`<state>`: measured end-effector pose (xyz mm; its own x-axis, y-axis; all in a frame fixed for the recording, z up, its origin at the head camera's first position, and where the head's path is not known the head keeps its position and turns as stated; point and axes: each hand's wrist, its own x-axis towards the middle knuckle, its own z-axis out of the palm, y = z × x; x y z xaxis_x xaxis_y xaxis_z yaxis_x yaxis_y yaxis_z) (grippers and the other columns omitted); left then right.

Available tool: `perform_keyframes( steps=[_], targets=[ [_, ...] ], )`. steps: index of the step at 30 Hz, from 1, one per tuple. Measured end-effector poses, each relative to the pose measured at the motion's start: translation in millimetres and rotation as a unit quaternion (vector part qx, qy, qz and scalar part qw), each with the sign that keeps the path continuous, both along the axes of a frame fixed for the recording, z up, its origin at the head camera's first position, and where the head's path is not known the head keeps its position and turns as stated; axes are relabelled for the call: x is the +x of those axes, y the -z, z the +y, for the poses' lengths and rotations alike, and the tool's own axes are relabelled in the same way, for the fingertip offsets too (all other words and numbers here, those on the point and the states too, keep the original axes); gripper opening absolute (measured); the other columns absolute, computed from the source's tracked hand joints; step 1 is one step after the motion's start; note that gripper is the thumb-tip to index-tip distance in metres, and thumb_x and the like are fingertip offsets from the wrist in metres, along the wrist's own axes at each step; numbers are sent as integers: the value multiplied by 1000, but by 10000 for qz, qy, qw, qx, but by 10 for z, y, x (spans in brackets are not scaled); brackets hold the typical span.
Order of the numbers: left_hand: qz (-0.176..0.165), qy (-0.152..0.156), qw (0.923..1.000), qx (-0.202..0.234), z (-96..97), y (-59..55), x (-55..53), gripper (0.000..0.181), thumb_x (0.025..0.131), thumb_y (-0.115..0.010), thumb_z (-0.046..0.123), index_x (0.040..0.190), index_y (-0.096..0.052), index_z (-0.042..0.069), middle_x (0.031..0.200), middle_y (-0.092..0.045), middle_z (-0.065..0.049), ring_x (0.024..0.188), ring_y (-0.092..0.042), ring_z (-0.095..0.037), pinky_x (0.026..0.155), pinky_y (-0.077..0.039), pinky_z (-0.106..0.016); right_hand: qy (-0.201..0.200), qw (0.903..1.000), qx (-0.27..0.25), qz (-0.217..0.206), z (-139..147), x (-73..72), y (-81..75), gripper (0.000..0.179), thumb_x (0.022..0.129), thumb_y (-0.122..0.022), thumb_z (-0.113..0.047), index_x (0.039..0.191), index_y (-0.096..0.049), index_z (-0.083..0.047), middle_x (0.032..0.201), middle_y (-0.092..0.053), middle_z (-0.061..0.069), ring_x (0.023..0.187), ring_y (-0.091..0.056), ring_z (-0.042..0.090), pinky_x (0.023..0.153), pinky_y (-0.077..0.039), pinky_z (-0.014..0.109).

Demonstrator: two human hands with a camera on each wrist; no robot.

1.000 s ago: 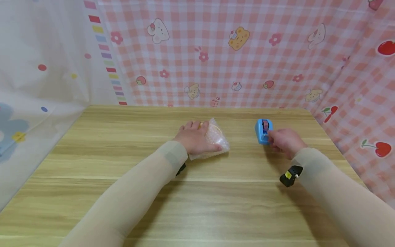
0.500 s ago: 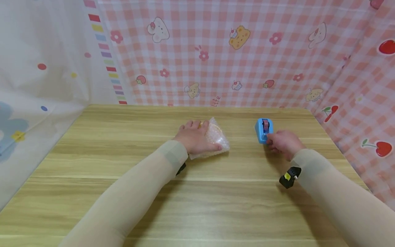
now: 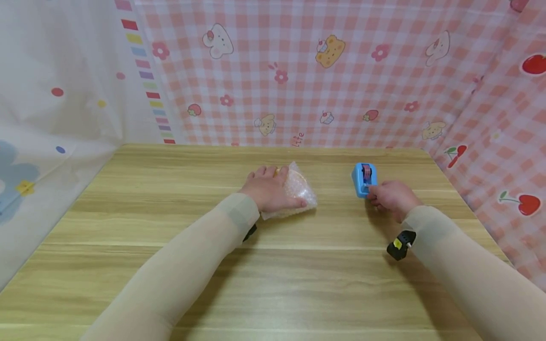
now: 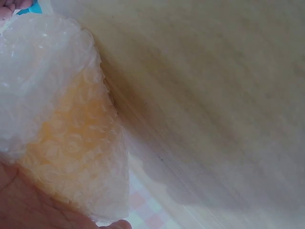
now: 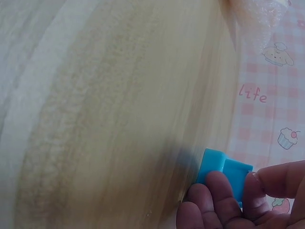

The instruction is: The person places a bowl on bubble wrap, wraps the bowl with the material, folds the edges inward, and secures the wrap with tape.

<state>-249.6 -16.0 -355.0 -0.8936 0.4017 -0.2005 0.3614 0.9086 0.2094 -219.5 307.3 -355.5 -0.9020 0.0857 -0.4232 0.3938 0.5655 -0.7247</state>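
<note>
Head view, left hand (image 3: pixel 269 192) splayed over clear bubble-wrap packet (image 3: pixel 300 188) beneath it, right hand (image 3: pixel 394 197) curled, pinching at blue plastic tape dispenser (image 3: pixel 359 183) by its fingertips.

Right hand (image 5: pixel 236 205) pinching at the edge of that blue plastic piece (image 5: pixel 212 162) on the counter (image 5: pixel 114 100), bubble wrap (image 5: pixel 257 21) well apart, checked cloth (image 5: pixel 257 126) behind.

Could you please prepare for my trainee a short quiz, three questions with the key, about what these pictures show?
1. True or false: the left hand lies on the bubble-wrapped package.
2. Nearest the right hand is: a) the package; b) the blue tape dispenser; c) the backdrop.
3. Fill in: in the left wrist view, the colour showing through the wrap is ____.
Key: 1 true; 2 b; 3 orange.
</note>
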Motion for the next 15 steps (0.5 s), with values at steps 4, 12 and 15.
perform_keyframes(
  steps=[4,12,15],
  targets=[
    [-15,-10,10000,-25,0,2,-3,120,83,-48,93,171,-13,20,175,-20,-14,162,-15,-40,131,-13,-62,-19,10000,51,-1,-1,-8,14,48,113,-40,-25,140,-48,14,138,-56,29,118,-56,32,98,-52,34],
    [-63,-35,10000,-23,6,-2,-1,120,83,-48,93,171,-12,20,176,-18,-14,163,-14,-40,131,-12,-62,-45,9997,255,-44,8,-10,11,46,112,-43,-25,138,-51,12,132,-57,25,115,-54,32,99,-49,35],
    [-35,-26,10000,-23,7,0,0,120,83,-48,93,171,-12,20,176,-18,-14,163,-14,-40,131,-12,-62,-68,9994,336,-49,11,-14,9,44,111,-46,-23,136,-53,12,128,-58,24,113,-54,32,98,-49,36]
  ],
)
